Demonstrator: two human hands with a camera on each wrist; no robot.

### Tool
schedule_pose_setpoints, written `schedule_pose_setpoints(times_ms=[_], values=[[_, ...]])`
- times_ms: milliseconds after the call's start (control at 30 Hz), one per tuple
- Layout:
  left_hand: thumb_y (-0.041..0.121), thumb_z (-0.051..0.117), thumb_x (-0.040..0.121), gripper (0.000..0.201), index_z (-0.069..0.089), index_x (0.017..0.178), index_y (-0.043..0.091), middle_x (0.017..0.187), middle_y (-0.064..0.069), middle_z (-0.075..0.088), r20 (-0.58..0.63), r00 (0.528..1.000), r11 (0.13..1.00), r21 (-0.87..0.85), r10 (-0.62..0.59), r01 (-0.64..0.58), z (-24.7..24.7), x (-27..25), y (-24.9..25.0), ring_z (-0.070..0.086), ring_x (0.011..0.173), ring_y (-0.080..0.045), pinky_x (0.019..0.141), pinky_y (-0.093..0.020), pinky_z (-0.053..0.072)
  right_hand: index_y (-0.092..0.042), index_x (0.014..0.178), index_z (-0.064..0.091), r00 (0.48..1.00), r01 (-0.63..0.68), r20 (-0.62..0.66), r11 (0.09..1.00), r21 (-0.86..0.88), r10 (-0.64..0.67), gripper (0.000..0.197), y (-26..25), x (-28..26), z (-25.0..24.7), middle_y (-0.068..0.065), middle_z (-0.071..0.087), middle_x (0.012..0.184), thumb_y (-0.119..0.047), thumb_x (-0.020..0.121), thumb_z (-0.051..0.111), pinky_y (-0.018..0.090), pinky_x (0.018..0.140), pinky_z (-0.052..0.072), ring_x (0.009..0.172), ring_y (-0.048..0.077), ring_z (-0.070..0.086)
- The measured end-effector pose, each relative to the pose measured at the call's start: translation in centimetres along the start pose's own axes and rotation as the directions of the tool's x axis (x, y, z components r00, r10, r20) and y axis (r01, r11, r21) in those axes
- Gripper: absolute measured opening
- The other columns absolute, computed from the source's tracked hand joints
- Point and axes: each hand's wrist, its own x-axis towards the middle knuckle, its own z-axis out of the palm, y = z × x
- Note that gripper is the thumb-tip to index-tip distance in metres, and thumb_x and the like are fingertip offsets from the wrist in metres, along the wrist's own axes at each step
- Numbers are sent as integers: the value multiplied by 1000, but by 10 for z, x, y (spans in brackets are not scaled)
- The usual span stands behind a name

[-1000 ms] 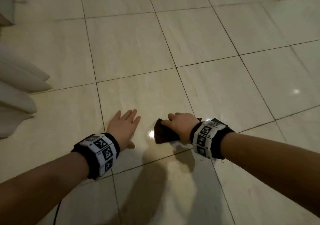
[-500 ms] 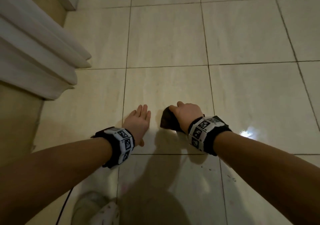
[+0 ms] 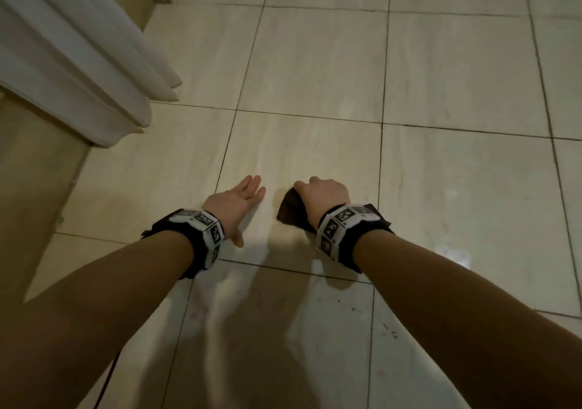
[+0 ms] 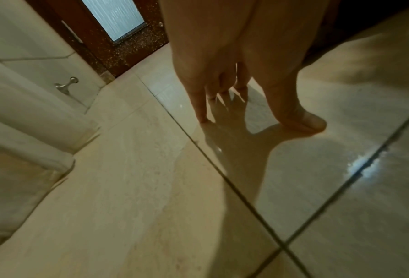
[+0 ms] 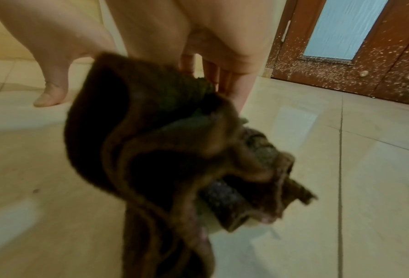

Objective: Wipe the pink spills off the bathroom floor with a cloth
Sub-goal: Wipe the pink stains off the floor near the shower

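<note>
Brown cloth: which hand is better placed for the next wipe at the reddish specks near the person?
Right. The right hand already grips the brown cloth, and the reddish specks lie on its side. The left hand is flat on the floor tile, holding nothing.

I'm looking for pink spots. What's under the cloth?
Only pale floor shows beneath the cloth, which the right hand holds bunched. No pink shows there; the tile right behind the cloth is hidden.
</note>
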Motion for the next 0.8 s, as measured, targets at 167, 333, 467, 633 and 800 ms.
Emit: schedule_pose_setpoints(times_ms=[167,333,467,633,800], values=[[33,77,75,119,-14,150,14,156,-5,-23,-8,1000,999,44,-7,8,0,3,1,-15,145,-18,116,-35,24,-12,125,48,1000,-15,-8,1000,-21,15,31,0,4,-2,11,58,113,-22,96,49,32,71,39,101,29,58],[29,79,74,120,-12,150,13,157,-6,-20,-29,999,998,56,-33,35,1,1,6,-9,146,-19,114,-36,24,-12,129,44,997,-70,-16,996,-56,69,35,-10,-6,0,13,54,116,-19,95,49,34,72,39,103,31,56],[27,74,80,104,-1,151,12,158,-7,-7,-61,998,999,44,-13,15,7,-11,9,4,146,-22,111,-40,32,-16,137,35,987,-162,17,987,-8,162,49,-21,-15,4,15,47,123,-21,92,54,33,73,39,109,31,53],[17,59,90,75,14,151,15,156,-6,16,-88,994,996,73,64,-58,26,-45,-23,28,139,-20,107,-38,37,-10,134,39,982,-187,19,982,20,186,49,-44,-26,1,14,51,123,-21,91,57,34,79,43,108,30,54],[14,46,97,65,11,151,17,157,-4,14,-227,974,1000,4,-21,23,42,-87,-77,27,140,-19,110,-32,30,-19,138,40,999,-17,46,1000,4,17,49,-94,-35,-1,9,50,123,-17,91,55,37,90,44,112,31,52]])
